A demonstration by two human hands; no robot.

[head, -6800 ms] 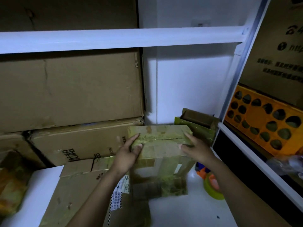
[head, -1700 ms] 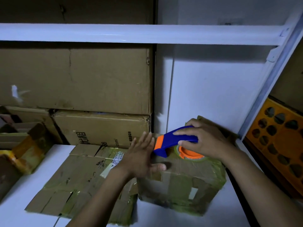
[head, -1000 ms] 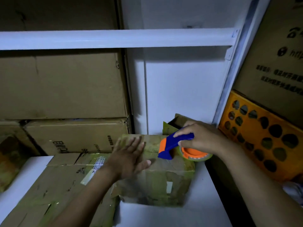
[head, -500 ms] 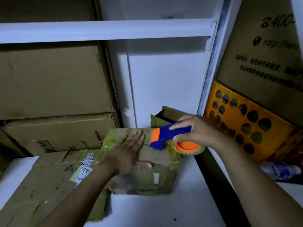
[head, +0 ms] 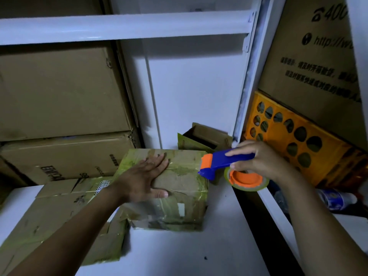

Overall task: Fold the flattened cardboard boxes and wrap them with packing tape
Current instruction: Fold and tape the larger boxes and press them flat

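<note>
We press our flat left hand (head: 146, 176) on top of the folded box (head: 175, 188) standing on the white shelf (head: 179, 255), while our right hand (head: 258, 160) grips the tape dispenser (head: 225, 165) at the box's right edge.

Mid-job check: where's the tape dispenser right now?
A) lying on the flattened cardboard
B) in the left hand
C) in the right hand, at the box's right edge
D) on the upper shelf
C: the right hand grips the tape dispenser at the box edge; the left hand lies flat on it.
</note>
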